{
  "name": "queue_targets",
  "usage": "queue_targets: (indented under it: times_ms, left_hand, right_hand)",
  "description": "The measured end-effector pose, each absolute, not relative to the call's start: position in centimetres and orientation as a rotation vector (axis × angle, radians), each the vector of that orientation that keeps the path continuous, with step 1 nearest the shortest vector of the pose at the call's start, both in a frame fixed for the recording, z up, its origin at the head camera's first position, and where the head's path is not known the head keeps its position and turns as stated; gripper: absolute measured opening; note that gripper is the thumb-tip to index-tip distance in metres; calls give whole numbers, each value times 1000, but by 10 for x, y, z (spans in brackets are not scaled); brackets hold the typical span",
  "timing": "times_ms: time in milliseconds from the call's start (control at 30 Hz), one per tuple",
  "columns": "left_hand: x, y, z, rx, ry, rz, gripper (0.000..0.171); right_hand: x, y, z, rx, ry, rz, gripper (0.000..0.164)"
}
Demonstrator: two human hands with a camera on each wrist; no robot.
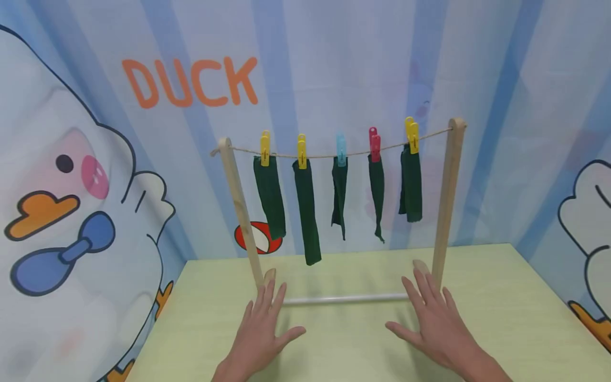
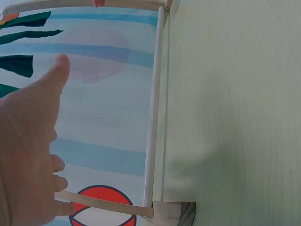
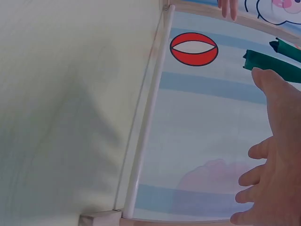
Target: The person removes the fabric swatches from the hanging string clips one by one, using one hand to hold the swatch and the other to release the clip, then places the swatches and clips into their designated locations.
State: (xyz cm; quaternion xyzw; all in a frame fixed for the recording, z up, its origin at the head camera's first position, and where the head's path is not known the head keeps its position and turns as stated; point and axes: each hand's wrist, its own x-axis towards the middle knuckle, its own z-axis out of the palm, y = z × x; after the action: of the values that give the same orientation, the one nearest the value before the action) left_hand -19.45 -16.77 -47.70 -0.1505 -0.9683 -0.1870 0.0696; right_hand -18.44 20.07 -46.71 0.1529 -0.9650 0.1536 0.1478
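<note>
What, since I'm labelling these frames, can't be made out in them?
- Left foot of the stand: partly hidden by the left hand in the head view.
- Right foot: partly covered by the right hand there; the bottom edge cuts it off in the right wrist view.
- Upper ends of the two green strips: beyond the right wrist view's right edge.
- Marks on the leftmost yellow clothespin: too small to read, head view.

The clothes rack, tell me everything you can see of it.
The rack stands upright on the pale yellow table. Its two wood-looking posts have rounded tops and block feet, joined low by a whitish rod. Twine sags between the tops, bearing five clips with dark green strips. The left hand and right hand are near its feet; contact is unclear.
</note>
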Motion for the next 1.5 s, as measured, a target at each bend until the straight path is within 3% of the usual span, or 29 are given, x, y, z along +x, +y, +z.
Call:
queue_targets:
  times_ms: [667, 933, 1500]
  left_hand:
    - [-207, -178, -460, -357, -2788, -962, 99]
    - [-217, -182, -447, -399, -2593, -1293, 84]
    - [-244, -182, -416, -515, -2427, -1452, 76]
  right_hand:
    - [-194, 179, -437, 542, -2706, 481, 97]
    - [-198, 170, -424, 637, -2576, 512, 90]
    - [-210, 141, -358, 859, -2296, 575, 78]
